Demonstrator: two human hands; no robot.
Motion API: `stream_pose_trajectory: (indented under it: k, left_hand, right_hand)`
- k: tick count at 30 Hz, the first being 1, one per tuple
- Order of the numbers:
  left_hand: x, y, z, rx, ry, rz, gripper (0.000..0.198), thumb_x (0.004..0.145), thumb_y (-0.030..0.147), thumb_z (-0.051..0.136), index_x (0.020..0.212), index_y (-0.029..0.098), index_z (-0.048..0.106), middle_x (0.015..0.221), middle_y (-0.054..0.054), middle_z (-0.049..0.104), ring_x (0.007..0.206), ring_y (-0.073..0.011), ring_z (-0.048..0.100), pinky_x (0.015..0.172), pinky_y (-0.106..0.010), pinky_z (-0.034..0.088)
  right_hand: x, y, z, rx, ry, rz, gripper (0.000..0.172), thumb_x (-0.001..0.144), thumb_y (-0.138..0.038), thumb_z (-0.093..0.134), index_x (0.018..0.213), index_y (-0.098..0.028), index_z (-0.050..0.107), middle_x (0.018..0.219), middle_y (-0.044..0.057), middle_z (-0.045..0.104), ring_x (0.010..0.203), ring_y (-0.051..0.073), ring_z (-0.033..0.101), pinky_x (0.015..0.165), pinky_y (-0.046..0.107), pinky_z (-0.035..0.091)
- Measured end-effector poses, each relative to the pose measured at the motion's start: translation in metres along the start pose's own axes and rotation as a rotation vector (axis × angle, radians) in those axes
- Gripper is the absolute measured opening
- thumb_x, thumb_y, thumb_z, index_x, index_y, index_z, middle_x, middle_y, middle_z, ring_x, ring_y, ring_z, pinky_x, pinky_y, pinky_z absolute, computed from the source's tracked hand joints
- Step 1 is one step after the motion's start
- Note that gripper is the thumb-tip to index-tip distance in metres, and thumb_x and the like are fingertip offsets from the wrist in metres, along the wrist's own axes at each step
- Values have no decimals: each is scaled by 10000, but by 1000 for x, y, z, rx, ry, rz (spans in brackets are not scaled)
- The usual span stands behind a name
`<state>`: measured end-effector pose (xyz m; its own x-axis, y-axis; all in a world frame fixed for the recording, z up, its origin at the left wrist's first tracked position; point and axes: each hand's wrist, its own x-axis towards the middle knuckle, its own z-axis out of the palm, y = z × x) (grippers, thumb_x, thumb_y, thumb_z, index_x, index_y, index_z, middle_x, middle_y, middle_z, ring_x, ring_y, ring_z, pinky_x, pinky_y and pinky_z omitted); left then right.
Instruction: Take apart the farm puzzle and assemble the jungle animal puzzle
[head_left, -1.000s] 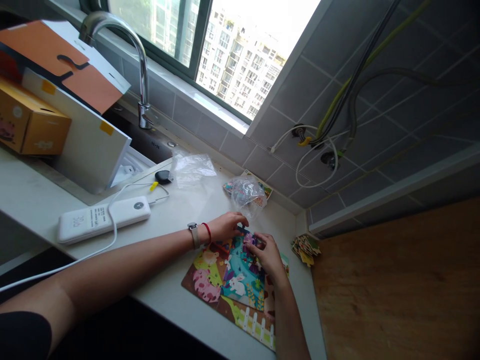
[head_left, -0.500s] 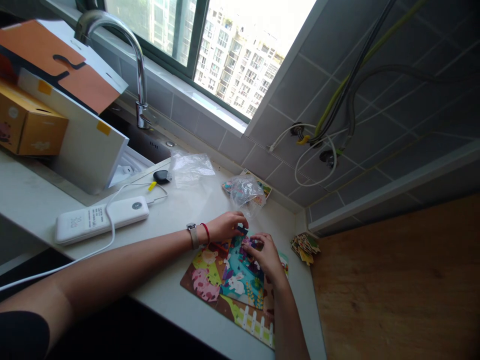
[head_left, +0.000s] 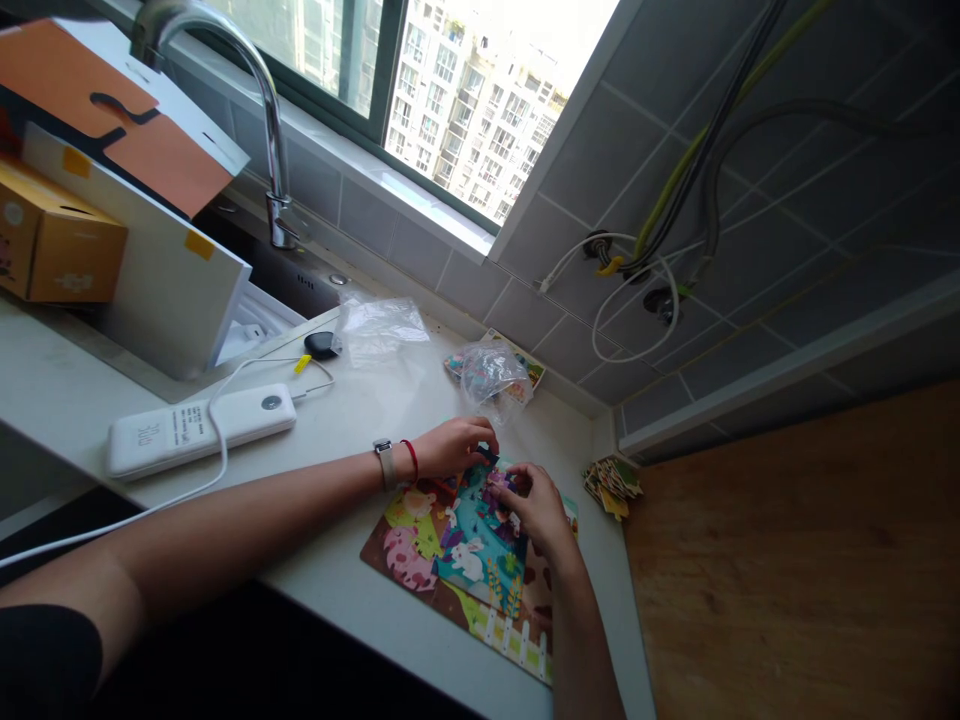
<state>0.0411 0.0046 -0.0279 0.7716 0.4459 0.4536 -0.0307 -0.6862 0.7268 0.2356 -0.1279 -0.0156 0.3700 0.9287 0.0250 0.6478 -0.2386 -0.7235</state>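
Observation:
A colourful jigsaw puzzle (head_left: 469, 530), with a white rabbit on blue, lies on a larger picture board (head_left: 411, 560) with a pink pig and a white fence. My left hand (head_left: 456, 447) is at the puzzle's far edge, its fingers closed on a small dark puzzle piece (head_left: 487, 456). From the right, my right hand (head_left: 538, 503) reaches over the puzzle. Its thumb and forefinger are pinched at a purple puzzle piece (head_left: 499, 484) in the upper part of the picture; the fingers partly hide it, and whether it is lifted is unclear.
Loose puzzle pieces (head_left: 612, 487) are heaped at the counter's right edge. Behind the puzzle lie a crumpled clear bag (head_left: 491, 375) over picture cards and another plastic bag (head_left: 382, 330). A white power bank (head_left: 202, 428) with a cable, boxes (head_left: 75, 250) and a sink tap (head_left: 276, 150) stand left.
The view has shifted slightly. My right hand's thumb and forefinger have moved a little over the purple part of the puzzle. My left hand stays at the far edge with the dark piece.

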Motion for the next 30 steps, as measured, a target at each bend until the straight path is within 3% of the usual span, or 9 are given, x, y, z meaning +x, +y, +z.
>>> stream_pose_trajectory:
  k: [9,14,19,25,28,30]
  left_hand:
    - [1,3,0,-1,21,17,217,864,32,658,1001,179,741,1048,-55,691,940,-165,673,889,-264,531]
    - [1,3,-1,-34,38,-61,227,852,36,658,1012,177,736,1036,-40,685,770,-114,648,759,-227,539]
    - [2,3,-2,-81,51,-112,205,847,59,658,1002,167,738,1000,-38,696,742,-108,655,713,-210,541]
    - [4,3,-1,-116,54,-207,174,855,98,679,1003,166,736,975,-31,726,734,-114,673,692,-208,537]
    - [3,3,-2,-112,-2,-229,270,826,153,756,1092,173,716,948,-23,741,735,-138,684,684,-228,541]
    - [2,4,-3,-70,-85,-210,480,770,230,848,1218,185,679,1023,-49,749,837,-191,714,743,-269,558]
  right_hand:
    - [3,0,-9,375,-39,38,480,585,-439,905,945,-181,720,897,68,746,859,243,681,805,357,564]
    - [5,1,-12,571,31,124,603,544,-474,952,1013,-183,710,896,60,750,843,240,706,801,379,588]
    - [4,-5,-18,695,105,157,608,530,-545,949,967,-207,693,937,60,757,828,237,721,776,374,602]
    - [-10,-9,-22,572,-270,209,620,588,-450,947,1110,-208,715,969,59,758,843,244,733,749,353,595]
    - [-12,-4,-17,360,-257,215,633,585,-441,921,1133,-194,723,923,57,732,787,243,703,645,326,564]
    - [-10,1,-15,216,-195,157,616,587,-438,904,1127,-190,741,959,67,717,800,242,679,650,327,551]
